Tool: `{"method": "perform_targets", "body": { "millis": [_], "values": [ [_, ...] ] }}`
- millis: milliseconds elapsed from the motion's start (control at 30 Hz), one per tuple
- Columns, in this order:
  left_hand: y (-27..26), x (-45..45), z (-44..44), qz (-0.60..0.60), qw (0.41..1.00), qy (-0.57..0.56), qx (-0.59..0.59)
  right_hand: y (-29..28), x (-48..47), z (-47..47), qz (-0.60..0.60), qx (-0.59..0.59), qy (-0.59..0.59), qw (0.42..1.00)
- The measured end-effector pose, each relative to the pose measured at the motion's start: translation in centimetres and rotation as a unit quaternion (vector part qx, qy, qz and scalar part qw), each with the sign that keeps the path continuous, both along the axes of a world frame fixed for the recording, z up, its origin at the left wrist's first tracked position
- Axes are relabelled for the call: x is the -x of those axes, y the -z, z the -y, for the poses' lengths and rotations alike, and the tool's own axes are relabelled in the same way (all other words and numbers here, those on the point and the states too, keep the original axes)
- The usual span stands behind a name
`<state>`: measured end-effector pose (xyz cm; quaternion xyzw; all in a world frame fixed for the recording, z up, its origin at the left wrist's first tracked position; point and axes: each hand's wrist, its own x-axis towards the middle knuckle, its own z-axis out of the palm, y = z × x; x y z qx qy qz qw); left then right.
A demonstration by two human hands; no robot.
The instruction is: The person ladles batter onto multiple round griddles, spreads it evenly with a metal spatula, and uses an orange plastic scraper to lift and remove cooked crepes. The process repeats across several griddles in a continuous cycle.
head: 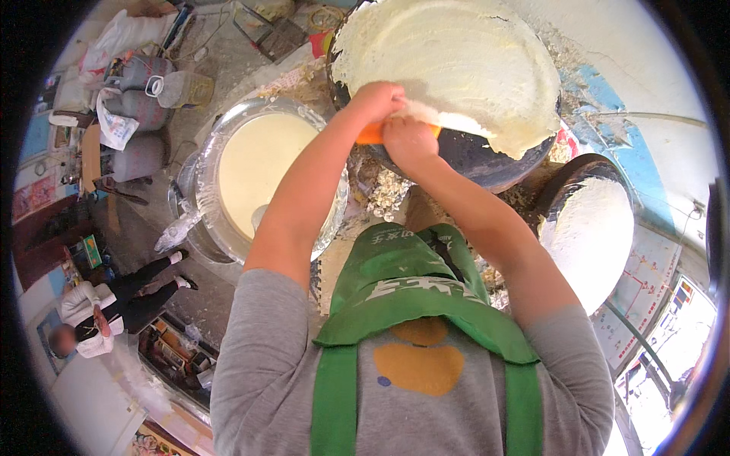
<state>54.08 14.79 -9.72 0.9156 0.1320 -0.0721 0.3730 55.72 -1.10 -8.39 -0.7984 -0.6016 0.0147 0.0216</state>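
A large, thin, pale pancake (450, 62) covers most of a round black griddle (485, 162). Its near edge is lifted and folded back, baring dark metal. My left hand (379, 102) pinches that edge at the griddle's left side, its fingertips partly hidden. Just below it, my right hand (410, 142) is closed over a flat orange scraper (370, 134), which shows on both sides of the fingers. To the left stands a wide metal pot of creamy batter (262, 165), partly covered by my left forearm. A ladle (259, 216) rests in the batter.
A plastic-wrapped handle (178, 228) juts from the pot's left side. At right, a stack of pale round sheets (593, 239) lies on a round dark-rimmed support. Dried batter scraps (388, 194) cling below the griddle. Jugs (182, 91) stand far left; another person (94, 319) is at lower left.
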Motion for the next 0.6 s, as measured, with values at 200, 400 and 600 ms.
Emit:
{"method": "perform_targets", "body": {
  "millis": [200, 400, 600],
  "values": [
    [-6.0, -0.2, 1.8, 0.053, 0.977, 0.065, -0.197, -0.2, 1.9, 1.6, -0.021, 0.049, 0.104, 0.993],
    [-5.0, 4.9, 4.8, 0.347, 0.885, 0.067, -0.304, 1.7, -0.7, 10.5, 0.09, -0.048, 0.219, 0.97],
    [-1.2, 4.5, 0.7, 0.148, 0.959, 0.108, -0.217, 1.5, -3.1, 12.4, 0.022, -0.148, 0.123, 0.981]
  ]
}}
